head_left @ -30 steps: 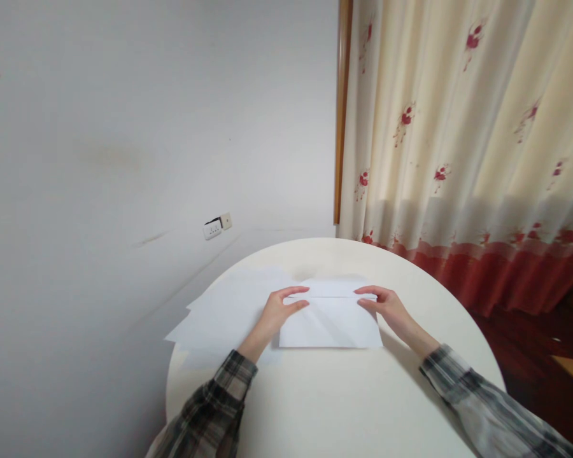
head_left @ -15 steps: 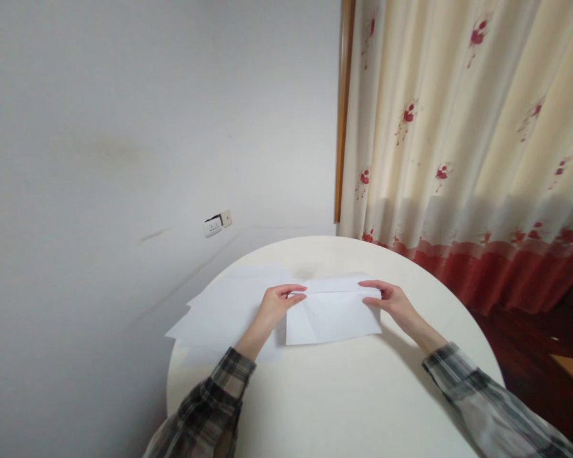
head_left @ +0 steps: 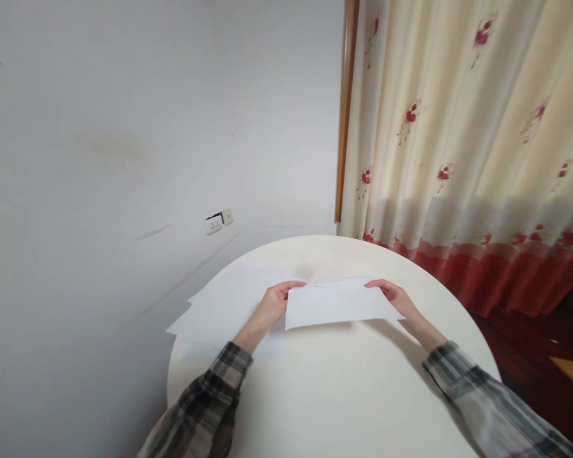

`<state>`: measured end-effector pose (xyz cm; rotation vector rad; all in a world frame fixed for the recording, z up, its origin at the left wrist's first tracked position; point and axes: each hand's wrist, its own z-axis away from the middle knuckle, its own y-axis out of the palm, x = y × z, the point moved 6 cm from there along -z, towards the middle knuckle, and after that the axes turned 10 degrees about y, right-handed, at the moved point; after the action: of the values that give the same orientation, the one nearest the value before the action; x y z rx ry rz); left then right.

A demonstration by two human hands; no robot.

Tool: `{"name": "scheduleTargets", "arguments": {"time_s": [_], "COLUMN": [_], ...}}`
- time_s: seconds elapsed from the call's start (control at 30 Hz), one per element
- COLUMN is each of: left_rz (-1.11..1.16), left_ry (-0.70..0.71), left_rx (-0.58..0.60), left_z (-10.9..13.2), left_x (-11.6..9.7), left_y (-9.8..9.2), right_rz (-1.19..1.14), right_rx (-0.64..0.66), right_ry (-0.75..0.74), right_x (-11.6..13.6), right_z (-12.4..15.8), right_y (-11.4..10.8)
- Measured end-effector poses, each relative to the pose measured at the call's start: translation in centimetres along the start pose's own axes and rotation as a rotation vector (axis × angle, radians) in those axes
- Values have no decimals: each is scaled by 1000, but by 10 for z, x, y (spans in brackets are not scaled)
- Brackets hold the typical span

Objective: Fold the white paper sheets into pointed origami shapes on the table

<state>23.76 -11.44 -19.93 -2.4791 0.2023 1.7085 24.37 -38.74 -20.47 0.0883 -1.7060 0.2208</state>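
A folded white sheet of paper (head_left: 337, 303) is lifted off the round white table (head_left: 339, 394), its near edge raised toward me. My left hand (head_left: 273, 304) pinches its left end. My right hand (head_left: 395, 297) pinches its right end. Both wrists come out of plaid sleeves.
A loose stack of white sheets (head_left: 229, 305) lies on the table's left side, partly over the edge. A grey wall with a socket (head_left: 214, 224) stands behind. A cream curtain with red flowers (head_left: 463, 146) hangs at the right, above a dark floor.
The folded sheet lay flat under my fingers a second ago. Both hands have since gripped its ends and tilted its near edge up off the table.
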Motion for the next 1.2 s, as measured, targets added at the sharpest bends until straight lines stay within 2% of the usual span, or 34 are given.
{"name": "scheduleTargets", "arguments": {"time_s": [0.13,0.2,0.33,0.43,0.53,0.63,0.73,0.83,0.9,0.97,1.07,1.2], "left_rz": [-278,-445,-719,-746,-689,-668,-697,-738,-804,-935,-1111,-1193], "left_ry": [78,147,206,341,426,424,428,395,314,166,6,22], "left_rx": [-13,32,199,379,560,623,578,457,343,235,140,119], "left_z": [0,2,10,16,24,30,33,32,27,21,13,5], "left_x": [9,14,26,21,16,15,17,21,26,34,41,38], "left_y": [0,0,5,19,31,34,30,24,19,12,8,20], "right_rz": [122,268,746,1040,1064,925,825,802,805,813,914,1137], "right_rx": [-71,-90,-36,-13,82,231,245,137,32,-55,-119,-176], "right_ry": [-34,-85,-227,-305,-403,-433,-362,-253,-140,-24,74,135], "right_x": [-10,-14,-14,-6,5,5,-8,-25,-36,-45,-48,-42], "right_z": [-3,-1,11,21,30,34,31,22,13,3,-9,-13], "right_y": [2,2,11,20,31,37,31,19,10,3,2,8]}}
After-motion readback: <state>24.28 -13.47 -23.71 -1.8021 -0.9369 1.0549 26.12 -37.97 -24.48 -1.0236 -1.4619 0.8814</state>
